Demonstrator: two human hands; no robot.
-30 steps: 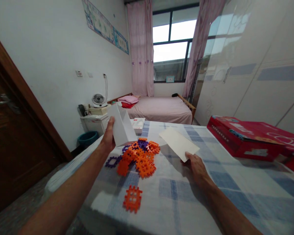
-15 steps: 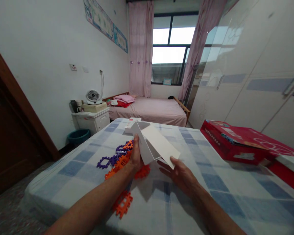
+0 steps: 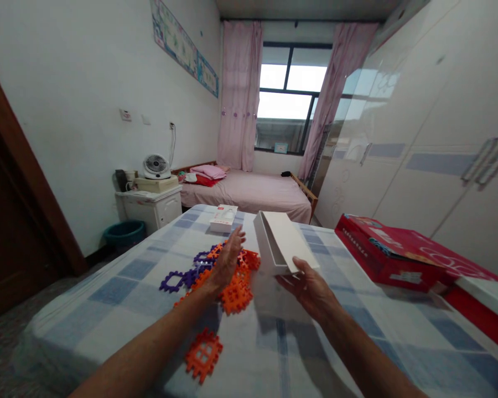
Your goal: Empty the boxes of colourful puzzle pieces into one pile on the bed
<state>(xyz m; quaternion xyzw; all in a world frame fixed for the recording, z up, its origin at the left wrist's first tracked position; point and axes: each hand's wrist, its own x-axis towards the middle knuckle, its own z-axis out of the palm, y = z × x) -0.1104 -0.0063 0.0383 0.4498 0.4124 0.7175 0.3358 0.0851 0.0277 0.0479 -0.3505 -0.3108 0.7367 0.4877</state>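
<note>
A white box (image 3: 268,243) with its flap lid (image 3: 290,240) partly lifted is tilted above the checked sheet. My right hand (image 3: 309,284) grips its near end, thumb on the lid and fingers underneath. To the left, my left hand (image 3: 229,260) is off the box, its fingers stretched out over a heap of toothed plastic pieces. Orange pieces (image 3: 237,296) lie beneath and right of that hand, purple ones (image 3: 174,282) on its left. One orange piece (image 3: 203,354) lies apart, nearer to me.
A small white box (image 3: 224,219) stands at the far edge of the checked bed (image 3: 120,282). Over on the right lies a large red box (image 3: 392,251). Beyond are a pink bed (image 3: 257,188), a cabinet with a fan (image 3: 156,166), and a teal bin (image 3: 124,233).
My left hand has let go of the white box and moved slightly away. My right hand has shifted the box a little to the right, and its lid sits lower.
</note>
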